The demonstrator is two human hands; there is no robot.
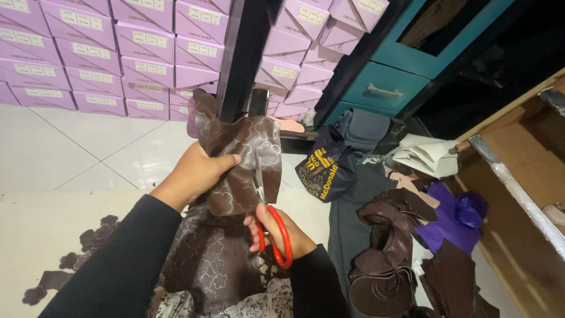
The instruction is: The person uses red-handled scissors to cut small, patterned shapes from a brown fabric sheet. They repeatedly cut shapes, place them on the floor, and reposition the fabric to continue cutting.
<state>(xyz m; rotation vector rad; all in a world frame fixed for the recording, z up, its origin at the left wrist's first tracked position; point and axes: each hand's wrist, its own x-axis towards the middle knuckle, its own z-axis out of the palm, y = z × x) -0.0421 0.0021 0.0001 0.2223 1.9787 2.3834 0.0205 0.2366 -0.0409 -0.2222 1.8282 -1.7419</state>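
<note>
Centre frame: brown flower-printed sheet (238, 156) held up over your lap, w/ red-handled scissors (268, 215) biting its lower edge. Risk, as I judge it: sheet sags, cut strays off the petal outline, blades near your thumb. Left hand (194, 176) clamped on sheet; right hand (281, 232) closed thru scissor loops.

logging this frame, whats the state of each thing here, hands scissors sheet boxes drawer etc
left hand: gripping the sheet's upper part
right hand: fingers through the scissors' red handles
scissors: blades up, cutting into the sheet
brown sheet: held up, flower outlines drawn on it, partly cut
flower pieces: cut out, lying loose on the floor
purple boxes: closed, stacked
teal drawer: shut
brown scraps: piled, curled
</note>
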